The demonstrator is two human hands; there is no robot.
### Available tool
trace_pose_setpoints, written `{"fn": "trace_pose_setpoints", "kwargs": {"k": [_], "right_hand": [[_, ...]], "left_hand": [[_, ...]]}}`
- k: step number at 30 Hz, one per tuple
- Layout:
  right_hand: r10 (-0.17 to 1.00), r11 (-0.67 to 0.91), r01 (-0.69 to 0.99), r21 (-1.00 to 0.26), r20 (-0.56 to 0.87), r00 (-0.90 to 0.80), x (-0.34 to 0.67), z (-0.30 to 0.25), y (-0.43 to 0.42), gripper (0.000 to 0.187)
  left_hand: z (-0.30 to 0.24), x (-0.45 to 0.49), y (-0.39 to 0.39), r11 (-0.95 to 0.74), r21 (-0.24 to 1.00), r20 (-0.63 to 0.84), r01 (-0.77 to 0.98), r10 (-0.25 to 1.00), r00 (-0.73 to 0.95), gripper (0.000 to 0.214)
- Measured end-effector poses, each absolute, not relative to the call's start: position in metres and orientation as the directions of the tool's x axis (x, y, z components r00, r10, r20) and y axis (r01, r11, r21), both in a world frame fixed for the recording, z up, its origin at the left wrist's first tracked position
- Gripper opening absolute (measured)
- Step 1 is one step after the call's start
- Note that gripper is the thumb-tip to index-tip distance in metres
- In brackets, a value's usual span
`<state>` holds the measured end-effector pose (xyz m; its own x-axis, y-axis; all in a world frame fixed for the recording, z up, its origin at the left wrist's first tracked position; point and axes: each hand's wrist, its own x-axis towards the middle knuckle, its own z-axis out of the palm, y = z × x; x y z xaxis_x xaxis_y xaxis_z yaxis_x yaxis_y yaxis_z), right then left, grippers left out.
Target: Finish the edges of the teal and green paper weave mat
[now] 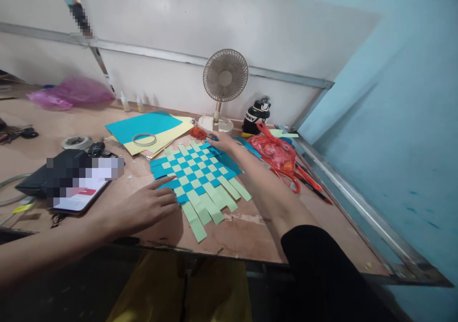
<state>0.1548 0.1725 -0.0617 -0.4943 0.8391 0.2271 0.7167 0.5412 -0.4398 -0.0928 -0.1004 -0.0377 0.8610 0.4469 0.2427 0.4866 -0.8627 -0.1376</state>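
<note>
A woven mat of blue and pale green paper strips (196, 171) lies on the wooden table (250, 226), with loose green ends fanning toward me. My left hand (148, 202) rests flat on the mat's near left corner, fingers stretched out. My right hand (222, 140) reaches across to the mat's far edge, fingers pinched on the end of a blue strip (214, 139). An orange bundle (197, 132) lies just beyond that hand.
Blue and yellow paper sheets (150, 127) carry a tape ring (144, 139). A small fan (224, 81), a black bottle (256, 114), a red plastic bag (274, 152), red-handled scissors (302, 176), a phone (84, 193), a tape roll (77, 142) and a pink bag (71, 93) surround the work.
</note>
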Motion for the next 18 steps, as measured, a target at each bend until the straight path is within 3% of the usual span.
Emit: {"fn": "trace_pose_setpoints", "kwargs": {"k": [6, 13, 18], "right_hand": [[0.843, 0.519, 0.751, -0.408, 0.101, -0.528, 0.154, -0.057, 0.177, 0.025], [0.832, 0.416, 0.719, -0.557, -0.086, -0.548, 0.202, -0.05, 0.148, 0.033], [0.853, 0.335, 0.712, -0.617, -0.122, -0.507, 0.234, -0.048, 0.097, 0.037]], "left_hand": [[-0.045, -0.116, -0.101, -0.866, -0.139, 0.264, 0.48, 0.435, 0.861, 0.026], [-0.044, -0.148, -0.077, -0.831, -0.163, 0.283, 0.532, 0.477, 0.832, 0.033], [-0.037, -0.161, -0.042, -0.803, -0.161, 0.258, 0.573, 0.527, 0.81, 0.037]]}}
